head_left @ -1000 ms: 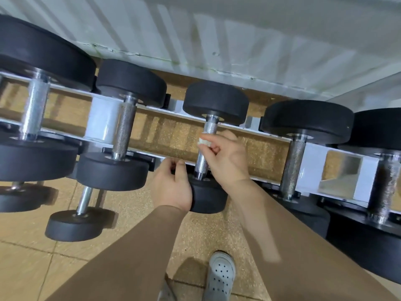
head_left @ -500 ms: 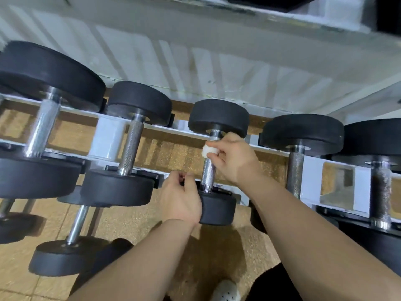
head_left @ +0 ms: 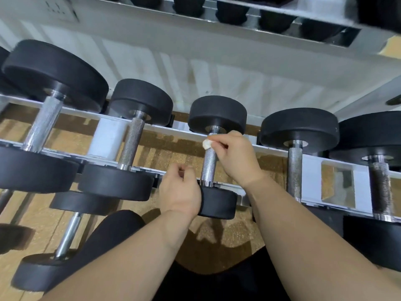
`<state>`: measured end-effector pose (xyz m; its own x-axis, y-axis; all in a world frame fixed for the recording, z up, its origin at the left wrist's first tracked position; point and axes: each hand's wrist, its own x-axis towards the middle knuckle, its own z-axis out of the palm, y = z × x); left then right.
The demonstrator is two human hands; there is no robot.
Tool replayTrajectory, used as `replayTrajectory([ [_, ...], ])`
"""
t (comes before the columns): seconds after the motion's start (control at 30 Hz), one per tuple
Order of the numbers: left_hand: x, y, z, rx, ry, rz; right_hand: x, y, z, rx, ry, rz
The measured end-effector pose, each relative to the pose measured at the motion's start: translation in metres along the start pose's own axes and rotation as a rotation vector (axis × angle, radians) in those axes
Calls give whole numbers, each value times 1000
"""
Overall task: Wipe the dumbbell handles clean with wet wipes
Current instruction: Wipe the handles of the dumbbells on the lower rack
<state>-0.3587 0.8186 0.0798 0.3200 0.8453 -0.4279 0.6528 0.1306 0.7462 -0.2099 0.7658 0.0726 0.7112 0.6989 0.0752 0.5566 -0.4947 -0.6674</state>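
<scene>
Head view: the right hand (head_left: 233,157) pinches a balled white wipe (head_left: 206,144) between thumb and fingertips, pressing it to the far end of the handle (head_left: 209,165) of the middle dumbbell (head_left: 219,204). The left hand (head_left: 180,192) curls round the near head's left edge, nearer than the wipe. The dumbbell lies across the rack (head_left: 106,137) rails.

Room, as I read it off my feed.
- Wall (head_left: 238,79): white ribbed panelling, with brown stains and streaks low down.
- Socket plate (head_left: 56,7): white, set on the wall at top left.
- Rack (head_left: 108,137): white-and-steel rails, lower tier standing against the wall; upper tier (head_left: 373,40) overhead.
- Floor (head_left: 169,153): tan and speckled, visible between the rails; I see joint lines at left.
- Light: even, with soft shadows.
</scene>
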Motion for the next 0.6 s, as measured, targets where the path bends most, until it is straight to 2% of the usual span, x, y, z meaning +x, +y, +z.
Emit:
replayTrajectory([
  [0.17, 1, -1, 0, -37, -13, 12, -25, 1, -4, -39, -272, -32],
  [0.23, 2, -2, 0, -38, -21, 19, -16, 3, -3, -9, -225, -65],
  [0.33, 3, -3, 1, -43, -32, 23, 9, 3, -1, -73, -21, -150],
  [0.43, 2, -3, 0, -59, -48, 20, 15, 2, 2, -95, 56, -114],
  [0.6, 1, -2, 0, -74, -31, 22, -17, 6, -7, -100, -329, -197],
])
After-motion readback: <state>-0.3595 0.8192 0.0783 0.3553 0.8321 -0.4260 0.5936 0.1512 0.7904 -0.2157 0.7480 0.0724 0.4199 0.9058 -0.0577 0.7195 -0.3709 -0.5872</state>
